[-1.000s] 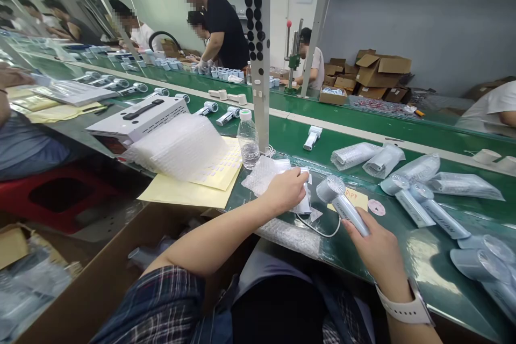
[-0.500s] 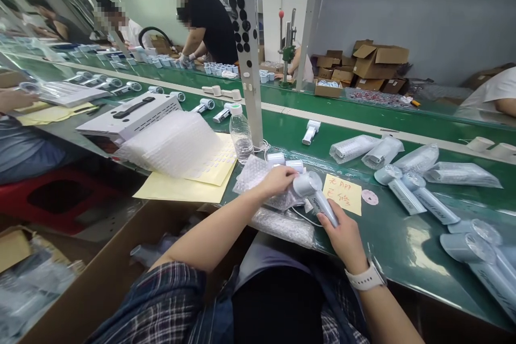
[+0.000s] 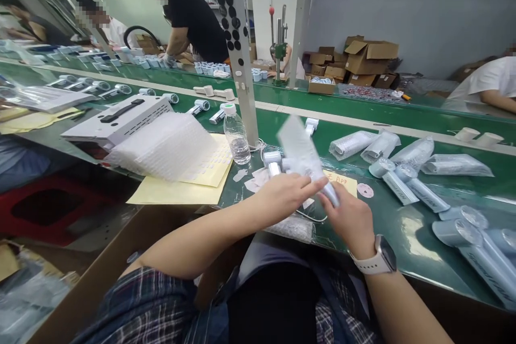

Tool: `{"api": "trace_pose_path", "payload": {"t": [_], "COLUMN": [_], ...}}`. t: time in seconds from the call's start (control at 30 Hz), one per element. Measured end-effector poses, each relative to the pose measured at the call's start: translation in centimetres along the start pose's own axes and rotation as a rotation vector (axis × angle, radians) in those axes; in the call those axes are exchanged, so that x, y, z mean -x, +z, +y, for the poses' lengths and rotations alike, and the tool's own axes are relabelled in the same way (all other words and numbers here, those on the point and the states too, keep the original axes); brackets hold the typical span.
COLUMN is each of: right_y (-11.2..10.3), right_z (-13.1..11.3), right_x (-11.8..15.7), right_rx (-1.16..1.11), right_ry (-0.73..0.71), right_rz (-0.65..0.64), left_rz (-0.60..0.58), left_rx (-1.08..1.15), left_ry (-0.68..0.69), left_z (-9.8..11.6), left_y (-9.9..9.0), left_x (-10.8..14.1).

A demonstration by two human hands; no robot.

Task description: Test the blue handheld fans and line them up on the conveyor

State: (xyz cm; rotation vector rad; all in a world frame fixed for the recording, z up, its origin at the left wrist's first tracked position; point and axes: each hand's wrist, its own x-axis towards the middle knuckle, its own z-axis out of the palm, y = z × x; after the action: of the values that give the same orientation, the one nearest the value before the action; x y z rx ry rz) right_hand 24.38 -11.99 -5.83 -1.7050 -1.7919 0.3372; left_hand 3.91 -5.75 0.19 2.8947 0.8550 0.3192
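My right hand (image 3: 351, 217) is closed around the handle end of a light-blue handheld fan (image 3: 331, 194). A blurred bubble wrap bag (image 3: 300, 145) covers the fan's head and points up and away from me. My left hand (image 3: 292, 193) grips the bag near its mouth, its fingers close to the right hand. Just beyond the left hand lie more light-blue fans (image 3: 272, 158), partly hidden, with scraps of pale paper. Flat bubble wrap bags (image 3: 294, 228) lie at the bench edge, and a yellow note (image 3: 342, 181) with red writing is partly covered.
Bagged fans (image 3: 352, 145) and unbagged fans (image 3: 399, 185) lie to the right. On the left are a water bottle (image 3: 237, 137), stacked bubble wrap bags (image 3: 165, 145), yellow sheets (image 3: 177, 191) and a white metal box (image 3: 116, 118). A post (image 3: 244, 75) rises ahead; co-workers stand beyond the green belt.
The left hand has taken a bubble wrap bag from the pile, and it now covers the fan's head, which was bare. Both hands have come closer together. The view has shifted slightly.
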Motion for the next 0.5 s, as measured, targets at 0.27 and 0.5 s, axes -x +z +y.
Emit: {"api": "trace_pose_path", "payload": {"t": [0.27,0.5], "right_y": [-3.1,-7.8], "right_z": [-5.5,-3.0], "right_x": [0.4,-11.3], "right_rx": [-0.539,-0.145], "right_ry": [-0.178,-0.069], "right_rz": [-0.465,0.033], "left_rz": [0.490,0.813], "left_rx": [0.481,0.594], "left_ry": [-0.133,-0.291], "left_z": [0.6,-4.3], "left_y": [-4.8,-4.0], "left_x": [0.5,3.5]}}
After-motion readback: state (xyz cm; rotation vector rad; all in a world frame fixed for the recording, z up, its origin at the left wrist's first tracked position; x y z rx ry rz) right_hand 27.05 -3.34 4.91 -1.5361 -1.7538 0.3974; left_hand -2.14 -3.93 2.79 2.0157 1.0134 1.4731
